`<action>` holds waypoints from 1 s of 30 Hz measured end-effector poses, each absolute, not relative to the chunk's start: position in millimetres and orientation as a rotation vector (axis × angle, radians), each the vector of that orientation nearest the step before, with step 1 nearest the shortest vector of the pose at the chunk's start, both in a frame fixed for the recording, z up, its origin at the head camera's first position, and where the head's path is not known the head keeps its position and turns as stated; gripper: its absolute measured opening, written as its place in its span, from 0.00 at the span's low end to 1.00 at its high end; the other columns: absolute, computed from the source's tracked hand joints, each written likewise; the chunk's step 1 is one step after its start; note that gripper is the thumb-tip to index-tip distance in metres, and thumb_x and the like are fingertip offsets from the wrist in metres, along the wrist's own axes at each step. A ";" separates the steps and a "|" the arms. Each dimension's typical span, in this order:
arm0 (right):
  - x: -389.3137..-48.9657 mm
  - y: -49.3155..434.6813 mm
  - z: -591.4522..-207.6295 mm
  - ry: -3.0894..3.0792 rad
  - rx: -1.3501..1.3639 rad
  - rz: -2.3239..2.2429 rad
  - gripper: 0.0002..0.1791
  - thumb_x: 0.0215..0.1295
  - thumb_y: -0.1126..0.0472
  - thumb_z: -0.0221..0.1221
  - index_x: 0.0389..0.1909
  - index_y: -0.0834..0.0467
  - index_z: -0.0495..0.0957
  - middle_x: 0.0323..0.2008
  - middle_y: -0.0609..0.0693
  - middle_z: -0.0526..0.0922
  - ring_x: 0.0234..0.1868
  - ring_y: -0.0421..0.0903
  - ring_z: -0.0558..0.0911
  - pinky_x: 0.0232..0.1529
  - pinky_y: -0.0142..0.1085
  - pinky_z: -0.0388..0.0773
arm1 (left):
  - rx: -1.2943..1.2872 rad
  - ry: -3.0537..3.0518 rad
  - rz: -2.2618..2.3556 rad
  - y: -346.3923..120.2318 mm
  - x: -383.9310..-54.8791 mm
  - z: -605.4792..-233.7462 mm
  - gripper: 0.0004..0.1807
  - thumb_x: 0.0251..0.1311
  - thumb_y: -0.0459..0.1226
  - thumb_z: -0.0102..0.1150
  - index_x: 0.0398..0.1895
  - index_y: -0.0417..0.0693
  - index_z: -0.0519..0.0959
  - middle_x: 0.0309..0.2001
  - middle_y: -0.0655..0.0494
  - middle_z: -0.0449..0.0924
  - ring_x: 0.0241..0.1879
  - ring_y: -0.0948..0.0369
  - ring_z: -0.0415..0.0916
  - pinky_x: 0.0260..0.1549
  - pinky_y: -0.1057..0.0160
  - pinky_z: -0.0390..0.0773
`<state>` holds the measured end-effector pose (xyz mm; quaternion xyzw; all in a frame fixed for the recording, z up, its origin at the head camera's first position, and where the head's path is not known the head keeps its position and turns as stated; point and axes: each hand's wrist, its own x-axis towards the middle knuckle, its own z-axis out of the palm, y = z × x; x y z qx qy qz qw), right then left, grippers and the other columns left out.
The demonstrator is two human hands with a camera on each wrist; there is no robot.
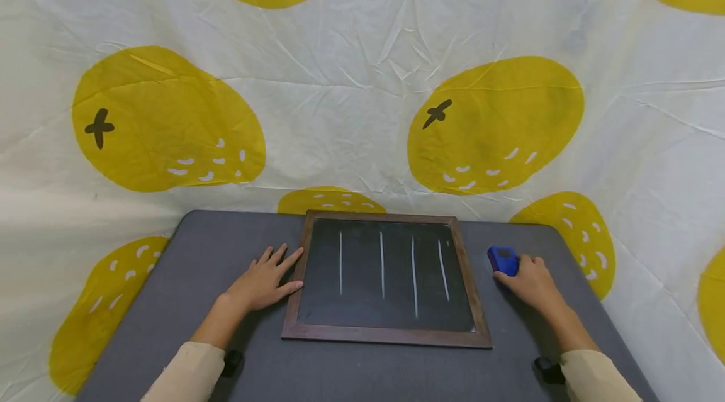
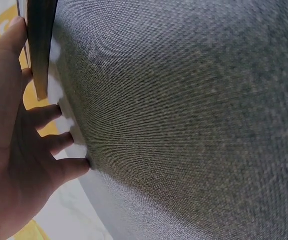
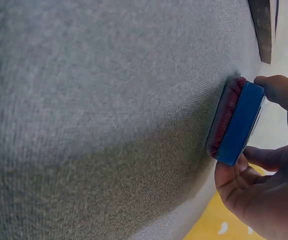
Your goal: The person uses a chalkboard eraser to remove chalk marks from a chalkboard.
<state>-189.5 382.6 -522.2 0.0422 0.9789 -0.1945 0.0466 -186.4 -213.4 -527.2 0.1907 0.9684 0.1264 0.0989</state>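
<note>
We see the blue eraser [image 1: 503,260] gripped by our right hand [image 1: 529,281] near the table's [image 1: 226,238] right edge; our left hand [image 1: 263,279] rests flat, fingers straight, against the four-lined chalkboard [image 1: 385,276].

Head view: both forearms run off the near edge; sleeves cut at the elbows. Right hand [image 1: 529,281] covers the near part of the blue eraser [image 1: 503,260], so finger grip isn't readable there. Small dark items at each wrist too small to ID. Left wrist view: left hand [image 2: 14,150] cropped at left/bottom edges; chalkboard frame [image 2: 39,45] shows only an edge strip, cut off at top. Right wrist view: palm cropped at right/bottom; tabletop [image 3: 109,115] blurred.
</note>
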 end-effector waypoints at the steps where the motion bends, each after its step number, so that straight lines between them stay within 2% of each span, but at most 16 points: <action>1: -189.6 382.0 -522.0 2.982 0.136 -0.600 0.48 0.67 0.46 0.65 0.62 0.86 0.60 0.49 0.84 0.66 0.42 0.72 0.75 0.39 0.60 0.78 | 0.561 2.865 0.383 -213.7 -186.1 -527.5 0.43 0.73 0.64 0.50 0.84 0.60 0.53 0.81 0.36 0.51 0.78 0.29 0.48 0.65 0.22 0.58; 15: -186.9 379.8 -518.4 2.971 0.147 -0.628 0.48 0.67 0.46 0.64 0.64 0.86 0.60 0.53 0.84 0.66 0.46 0.72 0.75 0.42 0.61 0.79 | 0.578 2.874 0.415 -213.5 -183.0 -529.4 0.43 0.72 0.62 0.52 0.84 0.58 0.54 0.81 0.35 0.52 0.78 0.28 0.48 0.65 0.21 0.57; 22: -185.3 369.5 -509.4 3.012 0.015 -0.618 0.47 0.67 0.48 0.66 0.66 0.84 0.62 0.55 0.85 0.67 0.47 0.72 0.76 0.41 0.60 0.81 | 0.598 2.879 0.413 -214.9 -184.0 -532.9 0.44 0.72 0.64 0.51 0.84 0.58 0.54 0.81 0.34 0.52 0.77 0.27 0.48 0.64 0.21 0.57; 30: -183.3 349.9 -495.5 3.088 -0.227 -0.564 0.41 0.63 0.54 0.70 0.64 0.81 0.67 0.51 0.80 0.71 0.42 0.67 0.78 0.38 0.57 0.81 | 0.584 2.877 0.384 -215.6 -185.4 -533.7 0.44 0.72 0.65 0.49 0.84 0.61 0.52 0.81 0.36 0.51 0.78 0.29 0.48 0.65 0.22 0.57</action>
